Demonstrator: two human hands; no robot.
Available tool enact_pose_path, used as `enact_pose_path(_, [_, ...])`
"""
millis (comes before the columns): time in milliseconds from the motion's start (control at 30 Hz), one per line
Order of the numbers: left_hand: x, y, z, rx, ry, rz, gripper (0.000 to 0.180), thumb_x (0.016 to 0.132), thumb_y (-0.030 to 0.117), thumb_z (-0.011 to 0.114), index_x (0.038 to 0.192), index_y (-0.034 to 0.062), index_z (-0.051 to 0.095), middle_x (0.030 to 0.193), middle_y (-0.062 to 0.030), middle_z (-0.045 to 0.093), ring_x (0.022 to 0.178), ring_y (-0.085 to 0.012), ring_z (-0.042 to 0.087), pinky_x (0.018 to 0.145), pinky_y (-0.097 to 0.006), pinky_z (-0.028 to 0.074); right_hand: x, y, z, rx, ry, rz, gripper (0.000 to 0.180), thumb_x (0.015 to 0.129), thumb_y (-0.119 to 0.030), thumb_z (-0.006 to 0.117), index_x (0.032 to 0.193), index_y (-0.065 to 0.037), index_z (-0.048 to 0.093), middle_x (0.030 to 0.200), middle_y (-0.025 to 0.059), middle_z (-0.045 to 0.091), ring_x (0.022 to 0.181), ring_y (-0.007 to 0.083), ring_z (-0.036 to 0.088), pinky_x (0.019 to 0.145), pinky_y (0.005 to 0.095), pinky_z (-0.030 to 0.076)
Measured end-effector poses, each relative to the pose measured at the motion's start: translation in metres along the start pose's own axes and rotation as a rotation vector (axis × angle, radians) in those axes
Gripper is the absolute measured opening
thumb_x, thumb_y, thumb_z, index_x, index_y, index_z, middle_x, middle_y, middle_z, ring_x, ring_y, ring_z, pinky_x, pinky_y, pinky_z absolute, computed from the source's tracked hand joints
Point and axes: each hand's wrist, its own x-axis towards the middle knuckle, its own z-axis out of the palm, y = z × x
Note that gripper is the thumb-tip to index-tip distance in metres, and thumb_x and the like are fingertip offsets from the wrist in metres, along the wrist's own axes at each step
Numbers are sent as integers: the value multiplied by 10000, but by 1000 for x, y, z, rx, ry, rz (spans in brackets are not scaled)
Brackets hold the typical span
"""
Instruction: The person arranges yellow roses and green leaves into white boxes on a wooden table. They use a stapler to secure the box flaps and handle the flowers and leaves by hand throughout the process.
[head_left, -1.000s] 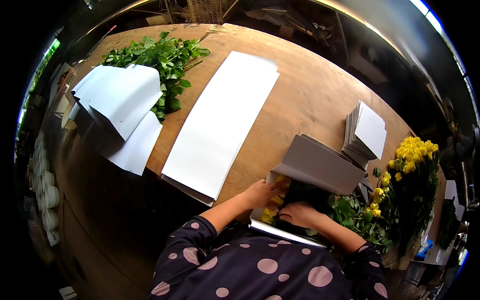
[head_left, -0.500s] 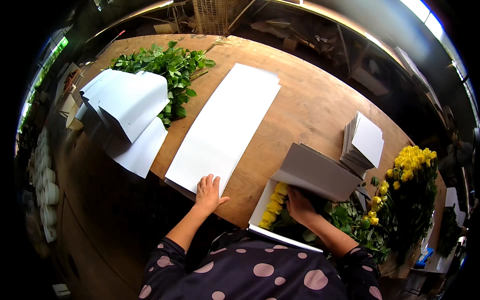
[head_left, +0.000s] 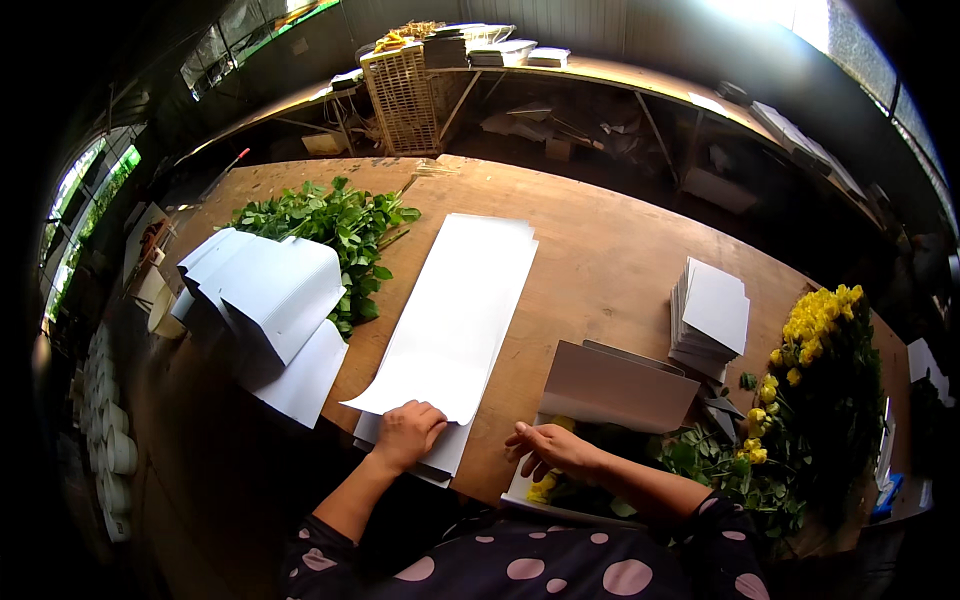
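Note:
My left hand pinches the near edge of the top white sheet, which curls upward off the stack beneath it. That stack of long sheets lies lengthwise on the wooden table. To its right, my right hand hovers over a shallow white tray-like holder, fingers apart and holding nothing. Yellow roses lie inside the holder, partly hidden by the hand and forearm. A folded grey-white card stands upright across the leafy stems just beyond.
A pile of small white cards stands farther right. Beyond it lies a big heap of yellow roses. At left, white corrugated sheets cover part of a leafy green bunch. A slatted crate stands behind the table.
My left hand has closed on the top sheet's near edge and raised it. My right hand has come out from under the folded card and moved left. The view has tilted up.

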Motion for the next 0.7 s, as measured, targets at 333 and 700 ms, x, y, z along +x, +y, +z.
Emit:
enact_pose_path(333, [49,46,19,-1403,-162,-65,366,894,315,429,1149,56,480,1069,-116,538,965,-262,552,813,-418,448,-59,-123,-4,110,71,-680,262,893,-196,433,1021,26,485,784,119,566,745,156,557,593,309,453])
enact_pose_path(700, [169,32,-66,-1860,36,352,379,863,322,493,1137,60,506,1112,-89,531,973,-194,527,849,-341,419,-157,48,-79,-730,798,-457,225,825,-82,527,1048,-50,519,742,117,599,651,169,572,604,279,449])
